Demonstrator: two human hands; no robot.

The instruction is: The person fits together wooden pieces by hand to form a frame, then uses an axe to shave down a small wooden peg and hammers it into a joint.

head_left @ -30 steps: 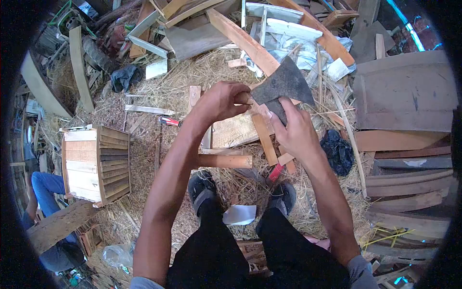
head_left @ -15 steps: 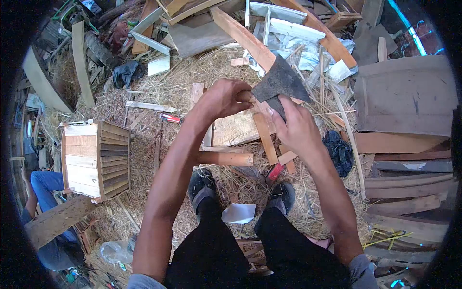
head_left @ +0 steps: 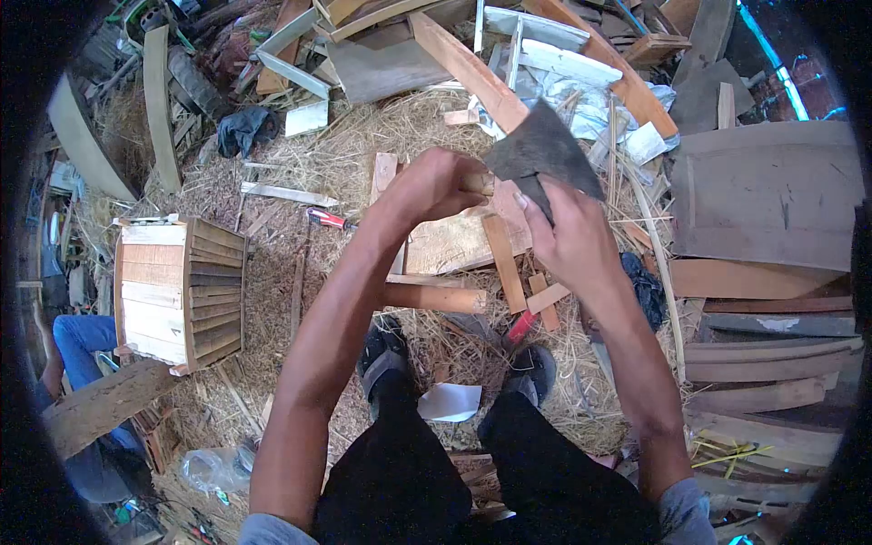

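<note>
My left hand (head_left: pixel 442 186) is closed around a small piece of wood (head_left: pixel 483 184), whose pale end shows past the fingers. Beside it, my right hand (head_left: pixel 568 218) grips a hatchet (head_left: pixel 545 150) close up by its wide dark-grey blade. The blade's near corner is right at the wood's end. Both hands are over a pale wooden block (head_left: pixel 445 243) on the straw. A narrow wooden strip (head_left: pixel 503 263) leans against the block, and a squared wooden bar (head_left: pixel 434 298) lies in front of it.
A slatted wooden box (head_left: pixel 182 295) stands at left, near a person's blue-jeaned leg (head_left: pixel 84 354). A red-handled screwdriver (head_left: pixel 329 219) lies left of the block. A red tool handle (head_left: pixel 520 327) is near my right shoe (head_left: pixel 534 372). Boards (head_left: pixel 772 359) are stacked at right.
Both hands have shifted slightly right, with the hatchet and the piece of wood still held. The blade has tilted a little. The view has moved slightly as well.
</note>
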